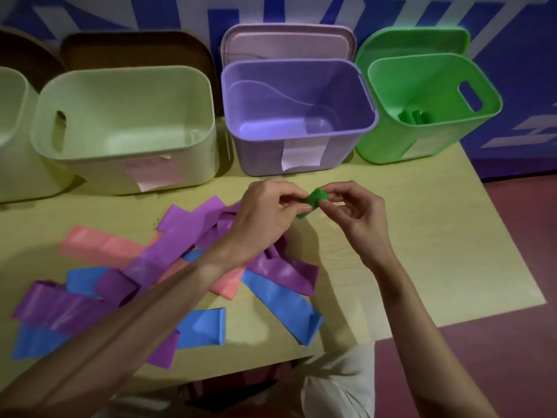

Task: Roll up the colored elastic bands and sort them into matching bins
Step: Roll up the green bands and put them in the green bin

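A small green rolled band [313, 201] is held above the table between both hands. My left hand [265, 212] pinches its left side and my right hand [355, 212] pinches its right side. Under my left forearm lies a heap of flat bands: purple bands [168, 245], pink bands [99, 245] and blue bands [283, 306]. At the back stand a green bin [391, 140] with green rolls [414, 117] inside, a purple bin [259, 152] and a cream bin [90, 164] with a pink label.
Another cream bin [12, 176] is cut off at the far left. Lids lean behind the bins: brown [135, 49], pink [286, 43], green [413, 40]. The table's front edge [241, 372] runs near my lap and its right edge drops to a red floor [512, 267].
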`<control>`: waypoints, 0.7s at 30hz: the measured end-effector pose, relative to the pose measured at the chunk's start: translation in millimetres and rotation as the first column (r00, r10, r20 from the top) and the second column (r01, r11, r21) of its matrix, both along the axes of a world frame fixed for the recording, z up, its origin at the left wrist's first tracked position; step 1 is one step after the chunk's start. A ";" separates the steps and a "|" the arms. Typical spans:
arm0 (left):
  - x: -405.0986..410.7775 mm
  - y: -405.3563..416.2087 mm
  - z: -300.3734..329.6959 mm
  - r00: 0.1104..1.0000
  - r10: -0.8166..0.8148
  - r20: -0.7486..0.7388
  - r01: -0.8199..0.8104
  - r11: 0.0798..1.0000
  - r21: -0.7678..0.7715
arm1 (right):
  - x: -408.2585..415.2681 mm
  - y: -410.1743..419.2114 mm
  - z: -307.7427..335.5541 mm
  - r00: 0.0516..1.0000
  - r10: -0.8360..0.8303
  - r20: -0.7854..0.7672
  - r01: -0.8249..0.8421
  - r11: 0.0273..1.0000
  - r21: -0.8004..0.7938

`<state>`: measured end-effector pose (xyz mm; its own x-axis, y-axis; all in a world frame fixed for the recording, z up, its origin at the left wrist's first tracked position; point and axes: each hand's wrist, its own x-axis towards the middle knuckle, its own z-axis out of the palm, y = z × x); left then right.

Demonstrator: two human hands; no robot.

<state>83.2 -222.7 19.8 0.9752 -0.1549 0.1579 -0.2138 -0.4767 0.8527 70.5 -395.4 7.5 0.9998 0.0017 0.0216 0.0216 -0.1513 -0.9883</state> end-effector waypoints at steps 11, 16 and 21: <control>41.2 -57.1 68.6 0.996 -0.036 -0.081 0.039 0.999 0.035 | 32.7 -47.7 72.0 0.989 -0.120 -0.091 0.121 0.993 0.013; 76.0 -103.4 86.0 0.983 0.013 -0.182 -0.018 1.000 -0.023 | 51.3 -86.7 96.7 0.984 -0.171 -0.043 0.173 0.983 0.059; 137.2 -156.0 104.2 0.955 0.041 -0.294 -0.115 0.964 -0.241 | 77.4 -147.2 90.6 0.925 -0.373 0.074 0.380 0.916 -0.127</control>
<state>220.4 -378.7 124.0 0.9924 -0.0679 -0.1030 0.0836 -0.2433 0.9663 147.9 -542.6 98.1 0.9247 -0.3686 0.0948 -0.0177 -0.2904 -0.9567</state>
